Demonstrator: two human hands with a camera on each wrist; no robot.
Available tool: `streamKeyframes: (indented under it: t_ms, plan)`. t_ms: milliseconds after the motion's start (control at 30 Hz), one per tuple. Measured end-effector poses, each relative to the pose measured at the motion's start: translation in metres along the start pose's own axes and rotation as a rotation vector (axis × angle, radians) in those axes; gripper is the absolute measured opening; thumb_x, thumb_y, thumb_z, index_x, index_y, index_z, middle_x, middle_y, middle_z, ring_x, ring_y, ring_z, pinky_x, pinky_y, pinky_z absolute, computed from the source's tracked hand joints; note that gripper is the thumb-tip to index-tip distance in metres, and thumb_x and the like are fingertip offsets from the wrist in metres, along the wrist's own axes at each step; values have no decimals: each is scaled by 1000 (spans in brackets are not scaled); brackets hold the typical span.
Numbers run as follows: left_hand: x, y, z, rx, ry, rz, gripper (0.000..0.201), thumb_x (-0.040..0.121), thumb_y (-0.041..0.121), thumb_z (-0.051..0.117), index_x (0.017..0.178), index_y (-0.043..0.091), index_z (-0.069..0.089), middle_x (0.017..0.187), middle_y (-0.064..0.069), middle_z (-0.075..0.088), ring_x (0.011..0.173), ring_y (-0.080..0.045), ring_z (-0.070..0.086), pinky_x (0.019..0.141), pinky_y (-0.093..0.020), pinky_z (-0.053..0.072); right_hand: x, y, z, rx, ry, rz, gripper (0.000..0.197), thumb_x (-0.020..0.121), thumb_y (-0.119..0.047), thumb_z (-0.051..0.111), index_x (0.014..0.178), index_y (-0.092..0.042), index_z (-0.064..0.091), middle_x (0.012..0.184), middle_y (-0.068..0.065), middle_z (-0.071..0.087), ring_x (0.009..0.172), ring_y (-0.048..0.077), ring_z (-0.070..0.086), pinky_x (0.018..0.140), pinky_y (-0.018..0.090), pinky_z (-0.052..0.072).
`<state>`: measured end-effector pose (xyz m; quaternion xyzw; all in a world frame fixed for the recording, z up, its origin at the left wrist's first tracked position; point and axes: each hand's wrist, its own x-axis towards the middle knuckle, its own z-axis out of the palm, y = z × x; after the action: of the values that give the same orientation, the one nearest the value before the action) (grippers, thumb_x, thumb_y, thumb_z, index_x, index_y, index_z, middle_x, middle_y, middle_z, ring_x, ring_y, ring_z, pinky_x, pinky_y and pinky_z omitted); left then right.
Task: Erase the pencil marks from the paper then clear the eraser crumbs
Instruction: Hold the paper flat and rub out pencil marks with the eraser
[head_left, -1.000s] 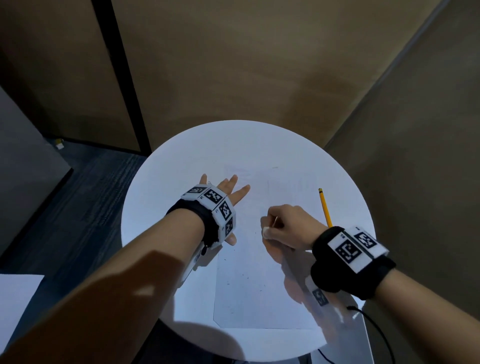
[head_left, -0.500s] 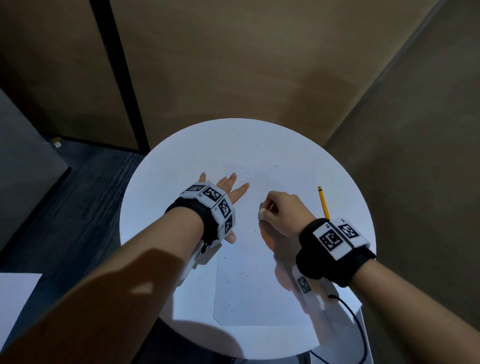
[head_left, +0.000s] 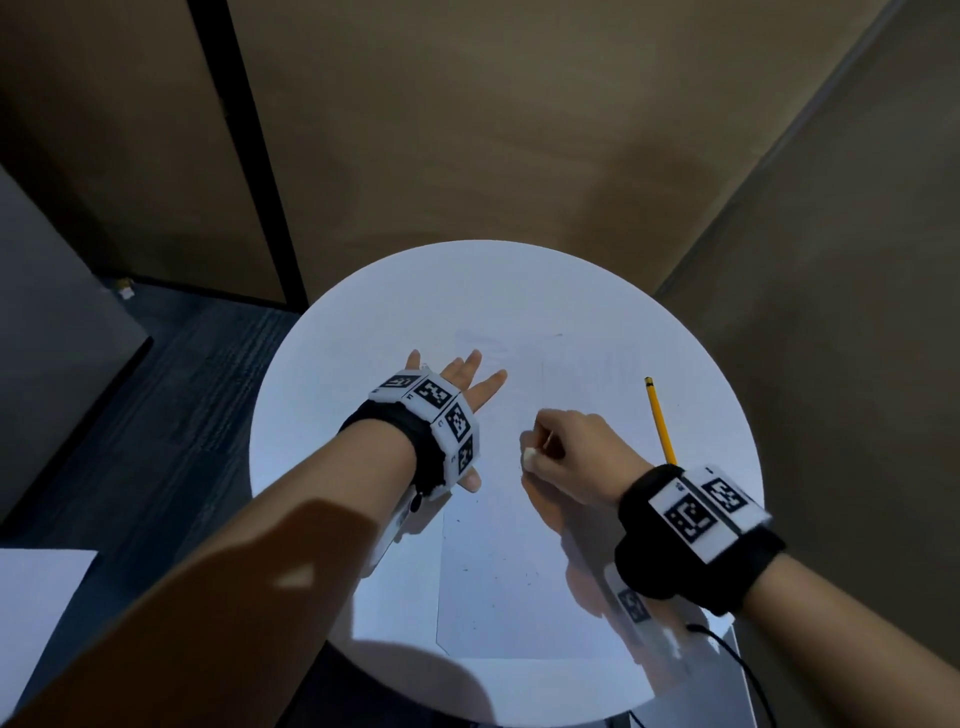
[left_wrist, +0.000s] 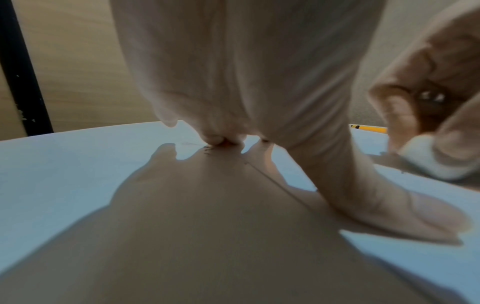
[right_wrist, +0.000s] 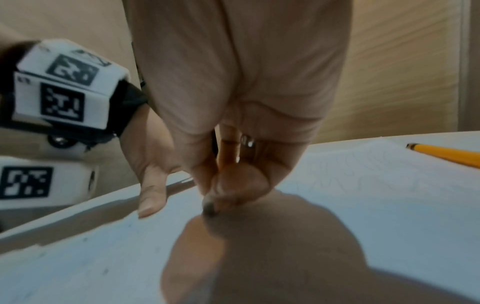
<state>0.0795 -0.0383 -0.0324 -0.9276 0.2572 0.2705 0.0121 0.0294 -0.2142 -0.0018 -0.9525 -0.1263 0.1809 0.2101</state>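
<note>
Fingers (head_left: 540, 423) of my right hand (head_left: 574, 454) pinch the soft eraser (head_left: 530, 457) low, pressing it mid-paper (head_left: 519, 571). At nine o'clock my left hand (head_left: 462, 384) lies flat, pinning the light, crease-prone sheet; crumbs (head_left: 530, 574) lie toward six.

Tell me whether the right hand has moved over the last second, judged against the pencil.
Yes. The right hand, gripping the eraser, has moved up the paper, farther along the pencil toward its far end.
</note>
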Motion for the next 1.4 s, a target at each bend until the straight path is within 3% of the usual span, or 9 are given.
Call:
streamKeyframes:
  t_ms: [100, 300, 467, 633, 767, 900, 1033, 1233, 1400]
  plan:
    - [-2, 0, -1, 0, -5, 0, 124, 68, 65, 70, 146, 33, -22, 154, -5, -29, 145, -21, -17, 110, -58, -12, 2, -2, -10, -16, -129, 23, 27, 87, -17, 59, 65, -23, 45, 68, -14, 46, 62, 0, 44, 48, 9, 34]
    - [-2, 1, -3, -6, -8, -2, 126, 67, 65, 71, 147, 33, -22, 154, -5, -29, 145, -22, -17, 110, -58, -11, 9, -5, 6, 81, 148, 61, 15, 91, -15, 52, 77, -16, 47, 73, -8, 50, 72, 11, 46, 52, 5, 34]
    - [-1, 0, 0, -7, 1, -4, 125, 68, 64, 70, 146, 34, -22, 154, -4, -29, 145, -21, -17, 110, -58, -13, -2, -6, 0, -11, -70, 15, 27, 91, -19, 54, 67, -25, 42, 69, -17, 44, 62, 1, 44, 50, 6, 34]
    - [-2, 0, -1, -9, -1, 2, 124, 68, 64, 70, 146, 34, -22, 154, -4, -28, 145, -21, -17, 110, -58, -13, 17, -7, 9, 97, 144, 60, 8, 91, -16, 52, 84, -15, 51, 85, 0, 62, 74, 11, 49, 53, 10, 31]
    - [-2, 0, 0, -13, 2, -1, 125, 67, 65, 70, 146, 34, -22, 154, -4, -28, 145, -21, -17, 109, -58, -13, 2, -3, 9, 6, -6, 6, 17, 91, -16, 51, 76, -19, 45, 70, -11, 50, 65, 8, 47, 52, 10, 32]
    - [4, -3, 3, -29, 3, 11, 126, 66, 65, 71, 146, 35, -22, 154, -3, -29, 144, -20, -18, 108, -59, -15, -1, 9, -4, 674, 85, 236, 16, 88, -3, 56, 74, -8, 51, 65, 7, 61, 45, 14, 52, 50, 26, 44]
    - [5, -6, 4, -72, 9, 28, 126, 65, 64, 73, 147, 36, -19, 154, -2, -28, 144, -19, -18, 108, -59, -15, -1, 17, 0, 1356, 324, 510, 23, 93, 3, 42, 71, -5, 45, 68, 14, 45, 50, 20, 37, 52, 30, 31]
    - [10, -6, 4, -66, -12, 13, 130, 61, 66, 73, 146, 36, -20, 154, -2, -28, 145, -19, -17, 108, -60, -13, 2, 25, 2, 1016, 262, 446, 6, 93, -5, 51, 87, -4, 49, 68, 16, 55, 51, 19, 51, 58, 34, 48]
    - [9, -4, 3, -33, -13, -1, 129, 64, 65, 73, 146, 35, -22, 155, -4, -27, 145, -21, -16, 109, -60, -11, 1, 18, 2, 687, 182, 293, 6, 92, -14, 55, 88, -10, 53, 76, 3, 66, 60, 13, 57, 60, 24, 46]
